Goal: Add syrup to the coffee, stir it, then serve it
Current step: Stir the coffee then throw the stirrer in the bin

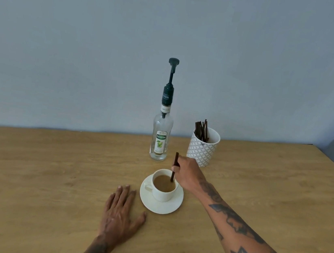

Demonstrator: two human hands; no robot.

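A white cup of milky coffee (164,184) stands on a white saucer (159,207) near the table's middle. My right hand (187,174) pinches a dark stir stick (175,165) whose lower end dips into the coffee at the cup's right side. My left hand (120,213) lies flat on the wood just left of the saucer, fingers spread, holding nothing. Behind the cup stands a clear syrup bottle (161,138) with a dark green pump on top.
A patterned white cup (202,150) holding several more dark stir sticks stands right of the bottle, just behind my right hand. The wooden table (50,164) runs to a blue-grey wall at the back and ends at the far right corner.
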